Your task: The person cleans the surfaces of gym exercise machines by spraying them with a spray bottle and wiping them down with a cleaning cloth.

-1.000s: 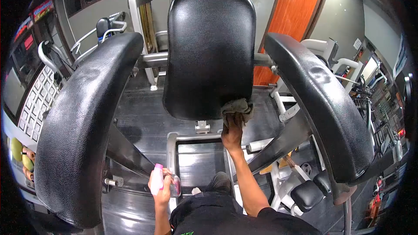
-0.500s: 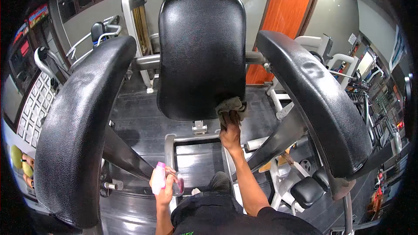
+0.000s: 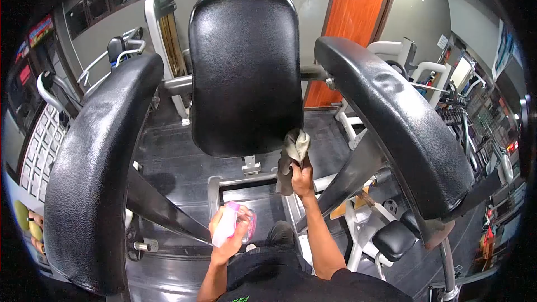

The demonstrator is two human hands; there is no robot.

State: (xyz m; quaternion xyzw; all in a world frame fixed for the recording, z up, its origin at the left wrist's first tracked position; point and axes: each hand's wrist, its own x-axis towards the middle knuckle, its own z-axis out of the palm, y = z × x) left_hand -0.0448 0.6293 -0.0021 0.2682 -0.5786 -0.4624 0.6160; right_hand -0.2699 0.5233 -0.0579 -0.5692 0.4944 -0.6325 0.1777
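A black padded backrest stands upright in front of me. Beside its lower right corner, my right hand grips a grey cloth, which is bunched at the top and hangs down on the left. Lower and to the left, my left hand is wrapped round a spray bottle with a pink top and a clear body with pink in it. The backrest is flanked by two long black arm pads, the left pad and the right pad.
Metal frame bars run low below the backrest. A smaller black seat pad on a white frame sits at the lower right. More gym machines stand along both sides, and an orange door is at the back.
My right hand has drawn the cloth down and off the backrest's lower corner, and the cloth now hangs looser. My left hand has moved right and slightly up with the bottle.
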